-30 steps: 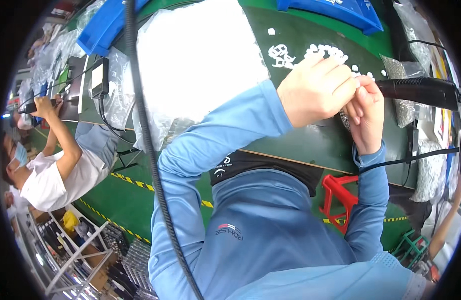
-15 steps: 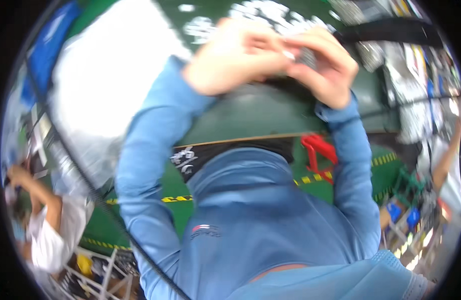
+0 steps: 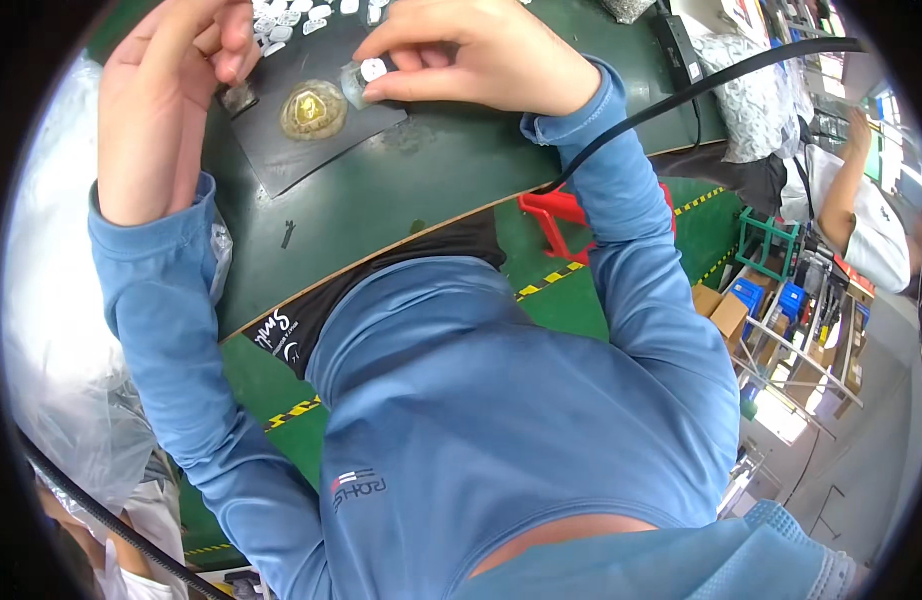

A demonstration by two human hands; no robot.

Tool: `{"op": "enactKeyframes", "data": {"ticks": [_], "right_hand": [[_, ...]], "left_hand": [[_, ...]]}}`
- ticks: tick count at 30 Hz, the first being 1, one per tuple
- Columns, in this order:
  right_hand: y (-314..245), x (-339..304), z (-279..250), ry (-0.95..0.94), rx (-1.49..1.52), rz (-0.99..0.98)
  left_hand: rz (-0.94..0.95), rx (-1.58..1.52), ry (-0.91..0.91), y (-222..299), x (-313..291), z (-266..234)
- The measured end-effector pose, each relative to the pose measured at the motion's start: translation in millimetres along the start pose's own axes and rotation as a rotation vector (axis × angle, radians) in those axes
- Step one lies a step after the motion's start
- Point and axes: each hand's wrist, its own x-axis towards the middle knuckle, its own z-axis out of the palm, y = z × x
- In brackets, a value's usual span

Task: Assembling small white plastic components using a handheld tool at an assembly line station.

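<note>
My right hand (image 3: pixel 481 55) is closed, with thumb and fingertips pinching a small white rounded piece (image 3: pixel 373 69) with tiny marks on its face. Just below it, a pale translucent thing (image 3: pixel 353 88) touches or adjoins the fingertips; its kind is unclear. My left hand (image 3: pixel 171 90) is raised at the upper left, fingers loosely curled and apart, with nothing visible in them. Between the hands a dark flat plate (image 3: pixel 281 160) lies on the table, bearing a round, yellowish, glassy lump (image 3: pixel 313 108). Under the left fingertips, at the plate's edge, sits a small dark glossy thing (image 3: pixel 239 98).
Several small white pieces (image 3: pixel 291 18) lie scattered beyond the plate on the green table (image 3: pixel 421 175). White plastic sheeting (image 3: pixel 56 250) covers the left side. A bulging clear bag (image 3: pixel 726 95) and a black cable (image 3: pixel 711 75) are at right. A red stool (image 3: pixel 556 215) stands below the table edge.
My hands have moved apart from being together over the table. The left went left; the right now pinches the white piece near the plate. The view has turned, uncovering the plate.
</note>
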Motion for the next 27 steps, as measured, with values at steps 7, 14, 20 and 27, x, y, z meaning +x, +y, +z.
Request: {"op": "enactKeyframes", "data": {"ticks": [7,14,20,27], "right_hand": [[-7.1,-3.9,0.1,-0.194,-0.507,0.103],[31.5,-19.4,28.7,0.099,0.060,0.085],[27.8,-15.5,29.8,0.050,0.055,0.069],[31.7,-23.9,39.2,0.168,-0.149,-0.112]], "left_hand": [[0.000,0.091,0.000,2.5,-3.0,-0.3],[0.093,0.479,0.048,20.9,3.0,11.6],[0.316,0.940,-0.180,11.4,60.6,1.3],[0.301,1.166,-0.226,8.3,86.2,12.4]]}}
